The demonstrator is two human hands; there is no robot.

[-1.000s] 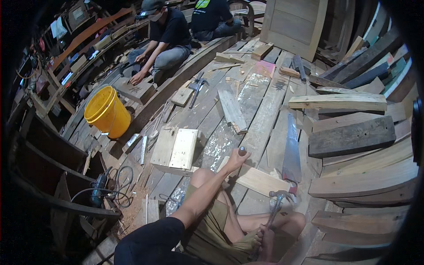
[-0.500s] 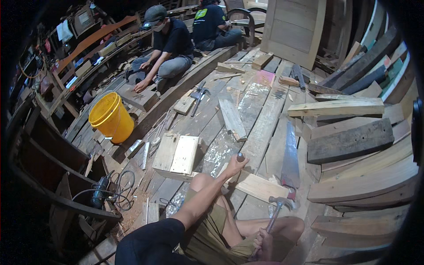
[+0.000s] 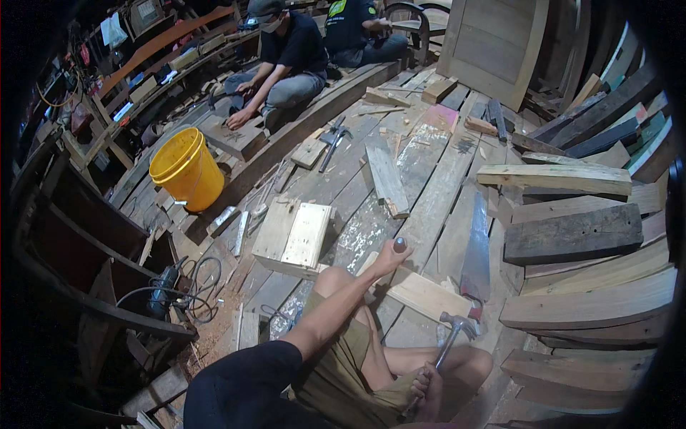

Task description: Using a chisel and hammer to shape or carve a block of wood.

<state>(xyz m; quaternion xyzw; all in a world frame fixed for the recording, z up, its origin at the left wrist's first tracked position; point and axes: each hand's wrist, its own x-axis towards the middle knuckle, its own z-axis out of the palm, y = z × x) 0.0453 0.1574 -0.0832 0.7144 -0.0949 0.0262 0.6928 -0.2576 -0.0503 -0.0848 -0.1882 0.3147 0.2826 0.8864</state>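
Note:
My left hand point(image 3: 386, 259) is closed around an upright hand tool with a rounded metal top point(image 3: 400, 244), over a pale board point(image 3: 421, 289) lying on the plank floor. My right hand point(image 3: 427, 386) grips the handle of a claw hammer point(image 3: 450, 342), its head at the board's right end. A handsaw point(image 3: 476, 250) with a red handle lies just right of the board, its handle partly behind the hammer head. Left of my hands sits a wooden box-like block point(image 3: 293, 236), close to my bare knee.
A yellow bucket point(image 3: 187, 179) and a corded power tool point(image 3: 161, 293) are at left. Lumber point(image 3: 572, 232) fills the right side. Two seated people point(image 3: 289, 86) occupy the back beside a panelled wooden door point(image 3: 489, 43). Offcuts and another hammer point(image 3: 330, 150) lie on the floor.
The view has shifted slightly. My hands keep their grips in nearly the same places. The farther seated person's hand has come more into view.

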